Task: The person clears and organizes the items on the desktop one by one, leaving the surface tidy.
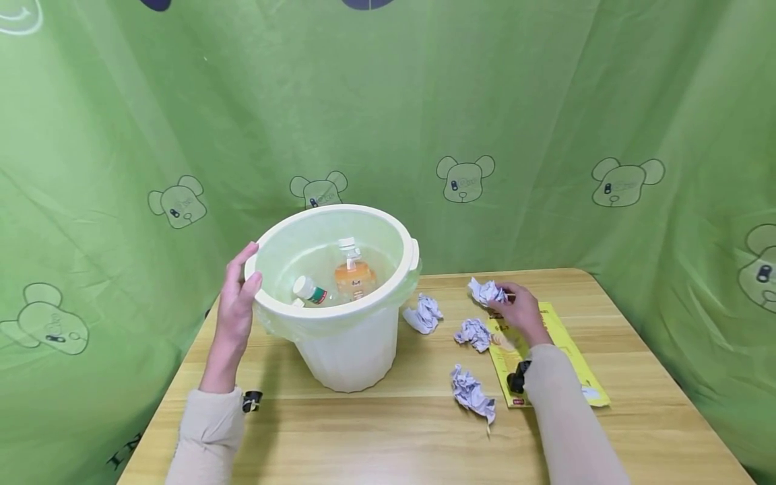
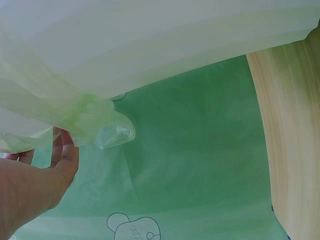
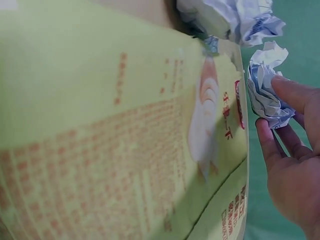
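Observation:
My left hand (image 1: 236,306) grips the rim of a white trash bin (image 1: 348,350) at its left side, tilting the bin slightly. In the left wrist view, my fingers (image 2: 65,155) press at the pale green bag (image 2: 82,110) that lines it. Inside lie a bottle with an orange label (image 1: 354,276) and a white-capped bottle (image 1: 310,289). Over at the right, my right hand (image 1: 521,311) pinches a crumpled paper ball (image 3: 267,87) between thumb and fingers. It is above the far end of a yellow printed packet (image 1: 560,337).
Between bin and packet lie more crumpled paper balls: one by the bin (image 1: 424,314), a paper ball (image 1: 474,335) beside the packet, and a paper ball (image 1: 471,393) nearer the front. All stand on a wooden table (image 1: 364,438), with a green curtain (image 1: 388,101) around it.

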`<state>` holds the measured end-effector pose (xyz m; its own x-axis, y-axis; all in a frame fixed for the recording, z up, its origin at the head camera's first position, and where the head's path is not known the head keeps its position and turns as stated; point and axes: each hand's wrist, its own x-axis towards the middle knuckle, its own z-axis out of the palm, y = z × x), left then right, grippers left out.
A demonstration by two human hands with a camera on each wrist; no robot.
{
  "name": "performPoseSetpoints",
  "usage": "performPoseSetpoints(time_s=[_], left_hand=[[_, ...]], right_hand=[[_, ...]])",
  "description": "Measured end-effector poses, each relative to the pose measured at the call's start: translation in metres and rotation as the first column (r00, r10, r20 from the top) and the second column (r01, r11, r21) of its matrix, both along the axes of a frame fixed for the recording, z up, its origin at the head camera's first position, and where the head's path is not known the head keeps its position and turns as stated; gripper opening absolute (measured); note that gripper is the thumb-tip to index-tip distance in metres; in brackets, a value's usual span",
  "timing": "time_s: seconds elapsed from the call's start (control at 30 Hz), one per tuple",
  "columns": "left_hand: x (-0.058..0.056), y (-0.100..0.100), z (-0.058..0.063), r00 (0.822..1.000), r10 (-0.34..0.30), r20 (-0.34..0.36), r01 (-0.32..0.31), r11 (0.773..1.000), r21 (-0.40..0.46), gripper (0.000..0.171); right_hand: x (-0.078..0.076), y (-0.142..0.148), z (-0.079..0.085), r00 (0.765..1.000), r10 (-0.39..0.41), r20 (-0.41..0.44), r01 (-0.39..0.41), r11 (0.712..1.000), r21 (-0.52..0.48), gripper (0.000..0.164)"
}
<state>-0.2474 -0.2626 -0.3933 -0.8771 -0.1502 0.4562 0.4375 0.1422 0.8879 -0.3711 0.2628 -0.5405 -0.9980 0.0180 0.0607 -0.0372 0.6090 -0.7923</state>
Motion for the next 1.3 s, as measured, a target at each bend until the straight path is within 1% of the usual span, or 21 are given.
performPoseSetpoints(time_s=[0.13,0.33,0.63,0.93,1.1,1.3], left_hand=[[0.000,0.000,0.000,1.000,0.000,-0.004,0.000,1.000,0.002,0.059],[0.000,0.001,0.001,1.000,-0.002,-0.006,0.002,1.000,0.011,0.060],[0.001,0.001,0.001,1.000,0.001,-0.004,-0.001,1.000,0.014,0.059],[0.002,0.002,0.001,1.000,0.002,0.005,-0.002,1.000,0.018,0.058],[0.002,0.002,0.001,1.000,0.003,0.000,-0.003,1.000,0.017,0.058],[0.001,0.002,0.000,1.000,0.004,0.006,-0.004,1.000,0.012,0.058]], right_hand=[[-0.001,0.001,0.004,1.000,-0.008,-0.018,0.008,1.000,-0.012,0.059],[-0.004,0.002,0.011,0.997,-0.008,-0.082,0.007,1.000,-0.022,0.058],[-0.004,-0.002,0.036,0.991,0.014,-0.135,-0.020,0.999,-0.043,0.060],[0.000,-0.019,0.073,0.981,0.018,-0.195,-0.034,0.996,-0.082,0.060],[0.003,-0.032,0.094,0.967,0.024,-0.253,-0.050,0.994,-0.098,0.059],[0.012,-0.047,0.121,0.950,0.033,-0.312,-0.068,0.993,-0.102,0.058]])
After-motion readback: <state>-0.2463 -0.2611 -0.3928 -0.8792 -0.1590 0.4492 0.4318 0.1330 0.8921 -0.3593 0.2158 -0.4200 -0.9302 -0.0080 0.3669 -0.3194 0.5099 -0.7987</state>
